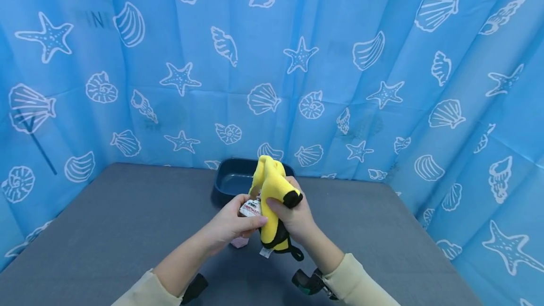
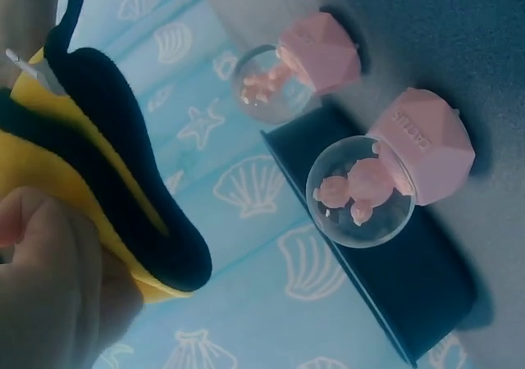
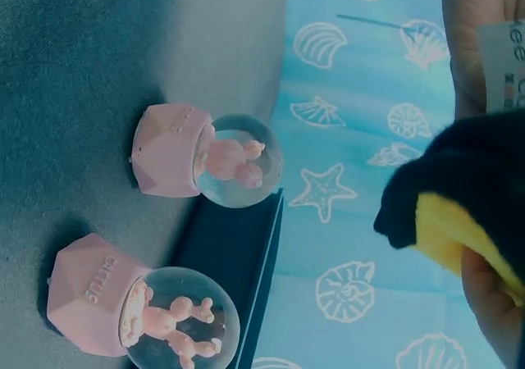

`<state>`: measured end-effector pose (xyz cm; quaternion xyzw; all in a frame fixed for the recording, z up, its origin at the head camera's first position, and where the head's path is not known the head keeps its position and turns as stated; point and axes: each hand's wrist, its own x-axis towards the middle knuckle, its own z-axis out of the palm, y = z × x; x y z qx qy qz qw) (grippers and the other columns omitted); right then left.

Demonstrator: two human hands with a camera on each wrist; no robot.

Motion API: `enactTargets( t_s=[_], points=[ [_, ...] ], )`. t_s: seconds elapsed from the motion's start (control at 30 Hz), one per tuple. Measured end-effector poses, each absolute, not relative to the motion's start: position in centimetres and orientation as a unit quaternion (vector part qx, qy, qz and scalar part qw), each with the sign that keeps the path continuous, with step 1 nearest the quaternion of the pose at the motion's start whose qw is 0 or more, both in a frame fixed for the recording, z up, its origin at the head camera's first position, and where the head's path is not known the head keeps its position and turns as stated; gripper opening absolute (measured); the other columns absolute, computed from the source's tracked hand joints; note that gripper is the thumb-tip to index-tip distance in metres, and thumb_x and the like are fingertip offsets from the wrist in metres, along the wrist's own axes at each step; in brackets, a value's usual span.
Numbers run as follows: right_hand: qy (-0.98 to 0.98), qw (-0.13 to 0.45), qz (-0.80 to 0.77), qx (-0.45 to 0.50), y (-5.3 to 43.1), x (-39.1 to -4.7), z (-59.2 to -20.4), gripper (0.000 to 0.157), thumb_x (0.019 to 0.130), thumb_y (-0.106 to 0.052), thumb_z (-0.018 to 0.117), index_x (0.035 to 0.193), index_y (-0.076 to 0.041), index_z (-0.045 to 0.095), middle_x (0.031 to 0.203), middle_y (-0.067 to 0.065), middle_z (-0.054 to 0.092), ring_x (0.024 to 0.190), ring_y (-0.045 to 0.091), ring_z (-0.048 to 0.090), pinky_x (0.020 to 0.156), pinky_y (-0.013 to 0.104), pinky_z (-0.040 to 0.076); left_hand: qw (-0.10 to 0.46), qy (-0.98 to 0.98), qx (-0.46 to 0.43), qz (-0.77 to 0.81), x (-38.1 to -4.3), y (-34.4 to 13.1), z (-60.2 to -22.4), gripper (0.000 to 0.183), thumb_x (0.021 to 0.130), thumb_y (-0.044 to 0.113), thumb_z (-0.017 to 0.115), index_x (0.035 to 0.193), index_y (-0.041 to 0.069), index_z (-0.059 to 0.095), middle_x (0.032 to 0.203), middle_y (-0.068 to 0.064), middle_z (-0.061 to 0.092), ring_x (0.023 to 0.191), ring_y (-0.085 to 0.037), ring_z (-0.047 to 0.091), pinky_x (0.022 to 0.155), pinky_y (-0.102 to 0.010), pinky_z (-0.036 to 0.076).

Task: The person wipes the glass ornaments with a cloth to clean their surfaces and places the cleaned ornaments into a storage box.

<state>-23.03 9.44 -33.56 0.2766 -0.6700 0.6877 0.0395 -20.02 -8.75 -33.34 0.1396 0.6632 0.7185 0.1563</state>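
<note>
- Nearest you, your pale sleeves (image 1: 357, 282) ran out of the bottom edge of the head view; dark gear (image 1: 309, 281) showed below the right wrist, its full shape unclear.
- Your left hand (image 1: 235, 223) grasped the yellow-and-black plush (image 1: 276, 190), thumb across its yellow side; its other fingers were partly hidden.
- Your right hand (image 1: 298, 214) was wrapped round the same plush from the other side, thumb on the front; the fingers behind could not be seen.
- The plush was held up between both hands, folded, above the table. Each wrist view cut it off at the frame edge, so its whole outline could not be made out.
- A printed white label (image 1: 250, 208) lay beside your left fingers; its text was too small to read. A small tag (image 1: 266, 252) and a black loop (image 1: 296, 251) hung from the lower end.
- Two pink-based globes stood upright on the grey table (image 1: 127, 230): the first globe (image 2: 402, 168) and the second globe (image 2: 297, 72). In the head view your hands blocked nearly all of them, bar one pink patch. The raised lettering on the bases was hard to read.
- Beyond them sat a dark blue tray (image 1: 218, 181), its right part behind the plush and right hand.
- Farthest, a blue shell-print curtain (image 1: 272, 60) closed off the back.
</note>
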Motion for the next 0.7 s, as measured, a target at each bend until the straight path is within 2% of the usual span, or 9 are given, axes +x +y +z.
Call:
enactTargets(
  t_s=[0.2,0.37,0.5,0.7],
  points=[
    [-0.682,0.089,0.687,0.233,9.32,-23.05,-33.68,0.032,0.09,-0.004,0.06,0.115,0.003,0.043,0.101,0.013,0.05,0.083,0.02,0.058,0.073,0.031,0.053,0.144,0.683,0.138,0.703,-20.19,-8.79,-33.54,0.058,0.092,0.022,0.067,0.132,-0.007,0.037,0.091,-0.009,0.056,0.068,-0.015,0.049,0.059,-0.025,0.04],
    [-0.673,0.109,0.707,0.187,9.49,-23.25,-33.56,0.029,0.092,-0.002,0.06,0.113,0.004,0.041,0.101,0.013,0.051,0.083,0.02,0.059,0.073,0.031,0.053,0.127,0.682,0.145,0.705,-20.24,-8.84,-33.95,0.06,0.091,0.018,0.068,0.136,-0.008,0.037,0.1,-0.012,0.058,0.077,-0.016,0.059,0.067,-0.028,0.048],
    [-0.649,0.095,0.743,0.134,9.66,-23.23,-33.49,0.03,0.094,-0.006,0.058,0.119,0.001,0.042,0.103,0.01,0.054,0.085,0.017,0.062,0.075,0.03,0.053,0.111,0.667,0.126,0.726,-20.33,-8.6,-34.09,0.061,0.093,0.017,0.064,0.138,-0.008,0.033,0.109,-0.016,0.055,0.081,-0.016,0.062,0.069,-0.027,0.049],
    [-0.595,0.046,0.795,0.109,9.56,-22.73,-33.08,0.032,0.098,-0.017,0.055,0.123,-0.001,0.042,0.102,0.006,0.056,0.088,0.015,0.063,0.076,0.031,0.054,0.104,0.65,0.105,0.745,-20.45,-8.32,-33.84,0.052,0.096,0.02,0.058,0.136,-0.005,0.035,0.111,-0.016,0.05,0.08,-0.017,0.053,0.067,-0.023,0.044]
  ],
)
